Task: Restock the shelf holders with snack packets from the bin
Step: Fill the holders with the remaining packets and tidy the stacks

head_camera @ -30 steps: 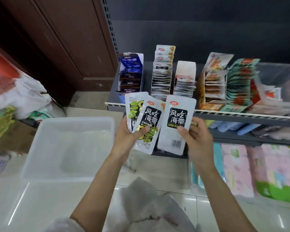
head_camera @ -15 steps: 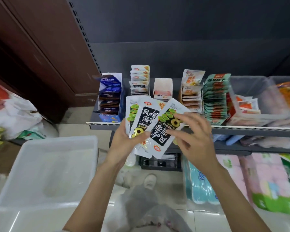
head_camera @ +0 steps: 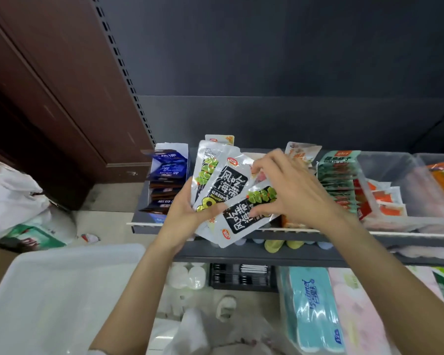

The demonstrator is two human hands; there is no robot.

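My left hand (head_camera: 183, 216) grips a fan of silver snack packets (head_camera: 222, 180) with black labels and green print, held in front of the shelf. My right hand (head_camera: 290, 190) pinches a third packet of the same kind (head_camera: 244, 219), turned upside down and laid slantwise over the others. Behind them stand the shelf holders: one with dark blue packets (head_camera: 165, 180) at the left, one with green packets (head_camera: 340, 180) at the right. The holders directly behind my hands are mostly hidden. The white plastic bin (head_camera: 57, 293) sits at the lower left, with nothing visible inside.
Clear tubs (head_camera: 405, 190) with orange and red packets fill the shelf's right side. The shelf edge (head_camera: 384, 235) runs across the middle. Tissue packs (head_camera: 315, 308) lie on the lower shelf. White bags (head_camera: 13, 198) sit on the floor at left beside a brown door.
Both hands rose and moved toward the shelf holders. My right hand turned its packet upside down and brought it against the packets in my left hand. The view tilted upward.
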